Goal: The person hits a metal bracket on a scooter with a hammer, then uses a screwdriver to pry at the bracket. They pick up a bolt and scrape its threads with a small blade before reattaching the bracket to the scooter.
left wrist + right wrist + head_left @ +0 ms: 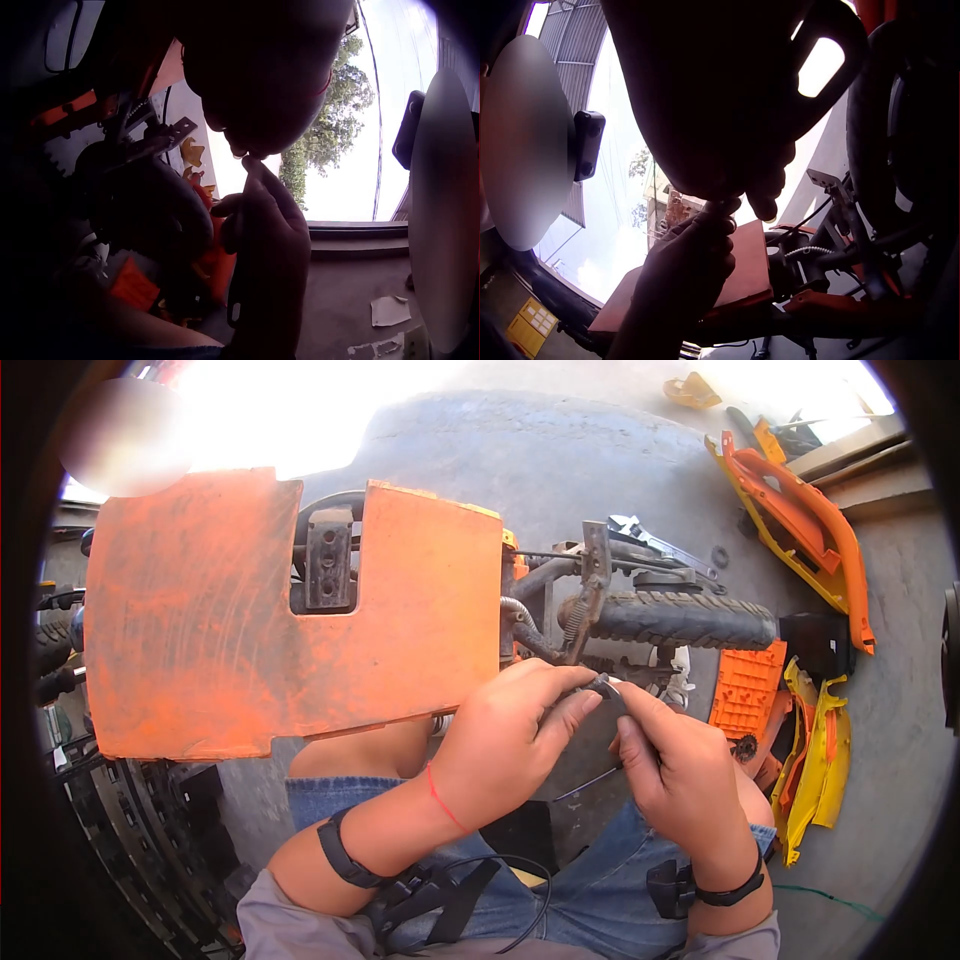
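Observation:
Both hands meet over the lap, in front of an orange-panelled vehicle. The left hand (515,725) pinches a small dark part (602,686) between thumb and forefinger. From the other side the right hand (685,765) grips the same part, its fingers curled. A thin dark rod (588,784) slants below the hands; whether it joins the part cannot be told. In the left wrist view the right hand (270,232) touches fingertips with the left hand (259,90). Both are dark in the right wrist view, where the left hand (682,274) meets the right hand (712,97).
A large orange panel (200,620) covers the left. Beyond the hands stand a tyre (690,620) and a metal bracket (594,560). Wrenches (665,545) lie on the floor behind. Orange panels (748,685) and yellow panels (815,770) lie at the right.

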The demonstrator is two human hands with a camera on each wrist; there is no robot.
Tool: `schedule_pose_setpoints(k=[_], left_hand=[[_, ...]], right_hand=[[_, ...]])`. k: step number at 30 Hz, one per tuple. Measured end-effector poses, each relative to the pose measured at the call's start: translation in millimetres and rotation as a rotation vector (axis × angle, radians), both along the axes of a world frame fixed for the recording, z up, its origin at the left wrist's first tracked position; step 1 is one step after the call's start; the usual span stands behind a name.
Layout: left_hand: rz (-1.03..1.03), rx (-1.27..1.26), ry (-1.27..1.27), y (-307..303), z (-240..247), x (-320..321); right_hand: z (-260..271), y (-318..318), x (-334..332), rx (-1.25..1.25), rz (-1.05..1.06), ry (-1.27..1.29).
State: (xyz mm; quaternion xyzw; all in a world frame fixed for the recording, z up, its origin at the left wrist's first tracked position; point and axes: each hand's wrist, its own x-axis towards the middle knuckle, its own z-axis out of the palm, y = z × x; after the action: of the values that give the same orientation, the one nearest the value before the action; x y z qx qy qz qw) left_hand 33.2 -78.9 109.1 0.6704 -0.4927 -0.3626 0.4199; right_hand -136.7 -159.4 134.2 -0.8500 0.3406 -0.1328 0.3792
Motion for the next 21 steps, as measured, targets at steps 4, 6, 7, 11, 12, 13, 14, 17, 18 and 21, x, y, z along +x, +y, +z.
schedule_pose_setpoints(k=[4, 6, 7, 11, 12, 13, 14, 17, 18, 21], left_hand=[[-0.022, 0.182, -0.028, 6, -34, -17], [0.057, 0.223, -0.048, 10, -53, -27], [0.054, 0.229, -0.045, 12, -63, -32], [0.221, 0.359, 0.114, 23, -93, -41], [0.221, 0.348, 0.050, 25, -97, -41], [0.222, 0.279, -0.008, 25, -95, -40], [0.219, 0.292, -0.004, 24, -99, -39], [0.195, 0.180, -0.099, 29, -108, -38], [0.187, 0.198, -0.097, 30, -112, -35], [0.127, 0.057, -0.214, 30, -118, -34]], right_hand=[[-5, -14, -11, 0.312, -0.258, 0.008], [-16, -22, -22, 0.465, -0.379, 0.035], [-21, -23, -24, 0.504, -0.366, 0.075], [-46, -13, -21, 0.339, -0.172, 0.212], [-50, -11, -19, 0.351, -0.171, 0.220], [-56, -8, -19, 0.297, -0.109, 0.264], [-61, -4, -17, 0.244, -0.046, 0.306], [-76, 12, -13, 0.182, -0.018, 0.282], [-81, 15, -10, 0.068, -0.002, 0.271], [-92, 22, -5, 0.072, -0.011, 0.247]])
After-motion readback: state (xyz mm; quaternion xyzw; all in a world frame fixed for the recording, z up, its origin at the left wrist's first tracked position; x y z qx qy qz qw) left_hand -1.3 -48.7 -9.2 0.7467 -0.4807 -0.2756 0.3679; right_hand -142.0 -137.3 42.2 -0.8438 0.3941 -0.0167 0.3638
